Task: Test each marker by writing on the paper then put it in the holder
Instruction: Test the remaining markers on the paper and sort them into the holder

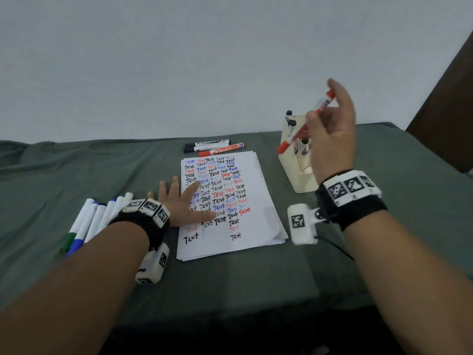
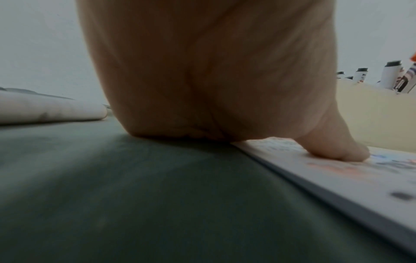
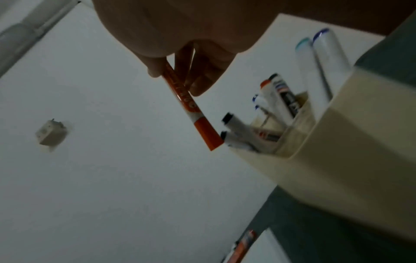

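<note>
Right hand [image 1: 332,139] pinches red marker [image 1: 304,124] above holder [image 1: 299,180]; it should tip upright, find a gap. Left hand [image 1: 184,201] flat on paper [image 1: 256,242].

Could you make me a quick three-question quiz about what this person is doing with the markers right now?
1. True or false: the left hand lies flat on the paper.
2. Which colour is the marker that the right hand holds: A black, B red, C green?
3. Fill in: that marker hangs, cap downward, over the cream ____.

Key: 1 true; 2 B; 3 holder.
</note>
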A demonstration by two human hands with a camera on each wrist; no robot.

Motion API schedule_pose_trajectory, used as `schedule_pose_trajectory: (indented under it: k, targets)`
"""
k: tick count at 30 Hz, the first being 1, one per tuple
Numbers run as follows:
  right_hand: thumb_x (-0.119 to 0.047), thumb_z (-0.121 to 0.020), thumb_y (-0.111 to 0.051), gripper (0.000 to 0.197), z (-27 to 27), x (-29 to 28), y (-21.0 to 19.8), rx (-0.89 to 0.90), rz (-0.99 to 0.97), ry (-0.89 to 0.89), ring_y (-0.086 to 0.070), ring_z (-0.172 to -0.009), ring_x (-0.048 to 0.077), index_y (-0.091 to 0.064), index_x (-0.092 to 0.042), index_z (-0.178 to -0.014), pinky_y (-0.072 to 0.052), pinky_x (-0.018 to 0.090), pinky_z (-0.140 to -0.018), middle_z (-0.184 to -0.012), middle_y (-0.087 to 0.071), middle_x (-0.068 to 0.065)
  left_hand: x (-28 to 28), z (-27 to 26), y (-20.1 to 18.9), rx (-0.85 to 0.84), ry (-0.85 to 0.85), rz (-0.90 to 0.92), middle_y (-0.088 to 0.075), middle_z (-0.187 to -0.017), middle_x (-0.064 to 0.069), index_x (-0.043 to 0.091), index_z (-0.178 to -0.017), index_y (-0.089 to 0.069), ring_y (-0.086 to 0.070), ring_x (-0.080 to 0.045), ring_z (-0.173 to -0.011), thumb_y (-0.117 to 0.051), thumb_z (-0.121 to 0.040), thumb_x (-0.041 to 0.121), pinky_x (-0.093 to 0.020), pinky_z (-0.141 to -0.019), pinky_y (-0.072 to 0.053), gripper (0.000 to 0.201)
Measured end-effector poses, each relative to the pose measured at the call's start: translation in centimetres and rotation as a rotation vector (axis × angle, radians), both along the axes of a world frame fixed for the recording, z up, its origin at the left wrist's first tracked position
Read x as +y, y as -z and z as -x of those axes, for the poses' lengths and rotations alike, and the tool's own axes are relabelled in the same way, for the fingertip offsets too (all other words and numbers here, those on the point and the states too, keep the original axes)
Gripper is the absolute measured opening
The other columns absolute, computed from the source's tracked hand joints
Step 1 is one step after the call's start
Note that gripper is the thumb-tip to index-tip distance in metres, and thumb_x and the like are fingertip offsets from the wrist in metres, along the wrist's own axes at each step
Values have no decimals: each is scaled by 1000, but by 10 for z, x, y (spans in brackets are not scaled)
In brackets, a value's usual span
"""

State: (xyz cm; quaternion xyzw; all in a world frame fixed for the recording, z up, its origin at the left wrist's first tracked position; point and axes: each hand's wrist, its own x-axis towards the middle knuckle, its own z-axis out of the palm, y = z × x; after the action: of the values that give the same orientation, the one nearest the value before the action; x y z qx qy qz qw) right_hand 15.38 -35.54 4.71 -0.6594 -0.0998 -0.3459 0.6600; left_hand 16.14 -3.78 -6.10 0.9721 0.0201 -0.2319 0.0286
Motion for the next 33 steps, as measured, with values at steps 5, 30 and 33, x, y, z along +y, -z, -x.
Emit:
schedule_pose_trajectory:
  k: [5,30,33]
  targets:
    - [-11,-94,-60,55,-3,-33,13,35,201,181,-58,-85,7,-57,-57,-125,-53,23,-82,-104,-59,-9,-1,3,-5,21,0,7,31,-162,2,61,-142,23,24,-37,-149,-23,-30,114,-66,-116,6,132]
    - [-34,-96,-65,53,-44,70,-14,192,1214,-103,-29,-146,25,-49,-29,-147,-32,40,-115,-153,-41,2,-1,4,-6,16,-17,16,31,-162,2,62,-142,22,24,-36,-149,-24,-29,114,-66,-116,7,132]
    - [-40,-100,-60,60,-58,92,-8,288,1311,-178,-25,-150,26,-39,-29,-154,-28,45,-121,-160,-35,2,-2,4,-5,8,-19,9,29,-163,2,62,-142,21,24,-36,-149,-24,-30,114,-65,-116,6,131]
